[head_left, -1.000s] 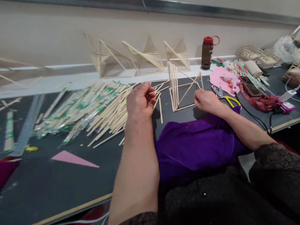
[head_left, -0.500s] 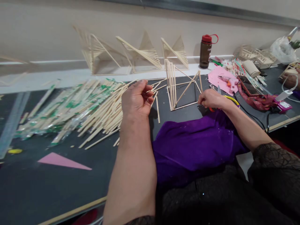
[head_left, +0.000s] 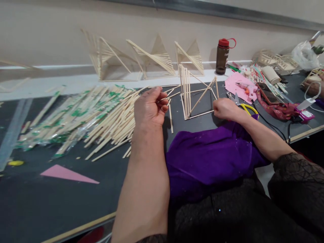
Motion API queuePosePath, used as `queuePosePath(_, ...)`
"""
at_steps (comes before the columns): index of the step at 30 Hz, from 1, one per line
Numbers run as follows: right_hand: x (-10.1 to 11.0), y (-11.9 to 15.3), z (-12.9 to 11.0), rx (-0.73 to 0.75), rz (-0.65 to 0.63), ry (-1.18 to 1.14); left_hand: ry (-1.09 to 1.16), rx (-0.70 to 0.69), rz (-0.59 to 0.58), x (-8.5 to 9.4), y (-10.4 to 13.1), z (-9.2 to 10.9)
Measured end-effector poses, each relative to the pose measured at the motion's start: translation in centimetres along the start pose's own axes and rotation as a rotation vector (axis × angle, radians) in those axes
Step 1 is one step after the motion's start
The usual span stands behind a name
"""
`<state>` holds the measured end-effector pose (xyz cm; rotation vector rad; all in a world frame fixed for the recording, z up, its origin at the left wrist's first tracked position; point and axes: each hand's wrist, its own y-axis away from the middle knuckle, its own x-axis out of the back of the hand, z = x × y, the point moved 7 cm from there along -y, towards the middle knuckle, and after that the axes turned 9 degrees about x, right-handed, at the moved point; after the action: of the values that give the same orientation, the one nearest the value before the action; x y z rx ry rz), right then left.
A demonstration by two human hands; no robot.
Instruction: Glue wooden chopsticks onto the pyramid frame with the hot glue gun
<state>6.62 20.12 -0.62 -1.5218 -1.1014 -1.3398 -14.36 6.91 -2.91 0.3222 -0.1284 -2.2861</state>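
My left hand (head_left: pixel 151 104) is raised over the right end of a pile of loose wooden sticks (head_left: pixel 113 123), fingers curled together; what they hold, if anything, I cannot make out. My right hand (head_left: pixel 223 109) is closed beside the lower right corner of a stick frame (head_left: pixel 199 115), and its fingertips are hidden. Several upright sticks (head_left: pixel 186 91) stand at the left of this frame, with slanted sticks at its right. Yellow-handled scissors (head_left: pixel 246 107) lie just behind my right hand. A purple cloth (head_left: pixel 210 155) is spread below both hands.
Three finished-looking stick structures (head_left: pixel 154 59) stand along the wall. Green-marked packets of sticks (head_left: pixel 73 111) lie left, near a pink paper triangle (head_left: pixel 67 174). A bottle (head_left: pixel 222 57), a glue gun (head_left: pixel 249 90) on pink paper and a cable are at right. Another person's hand (head_left: pixel 312 87) is far right.
My right hand has shifted slightly left and its fingers look more closed. More of the scissors shows beside it. My left hand has moved slightly right.
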Motion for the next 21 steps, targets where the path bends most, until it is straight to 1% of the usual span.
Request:
queuePosePath(1,0.8,0.2,0.6,-0.020,0.076,-0.147,0.005,0.001,0.017,-0.5,0.6,0.3)
queuePosePath(3,2.1,0.7,1.3,-0.037,0.200,-0.511,0.035,-0.006,0.006,-2.2,2.3,1.0)
queuePosePath(5,2.9,1.0,1.1,-0.025,0.267,-0.831,0.065,0.005,-0.064,-4.5,4.1,1.5)
queuePosePath(6,3.3,1.2,0.9,-0.014,0.287,-0.936,0.067,0.020,-0.116,-5.8,5.1,1.6)
queuePosePath(8,3.9,1.4,0.4,0.008,0.331,-1.049,0.037,0.092,-0.243,-8.4,6.6,1.2)
queuePosePath(10,4.4,1.5,0.1,0.020,0.376,-1.085,0.010,0.196,-0.366,-10.3,7.7,0.2)
queuePosePath(12,4.7,1.6,0.2,0.029,0.408,-1.076,0.010,0.288,-0.438,-11.4,8.2,-0.9)
queuePosePath(14,4.8,1.7,0.3,0.044,0.403,-1.037,0.024,0.356,-0.464,-11.8,8.2,-2.0)
queuePosePath(17,4.7,1.9,0.2,0.079,0.352,-0.950,0.030,0.424,-0.485,-12.2,8.0,-3.2)
queuePosePath(21,4.5,2.0,-0.5,0.126,0.285,-0.749,0.021,0.435,-0.500,-12.7,8.0,-3.9)
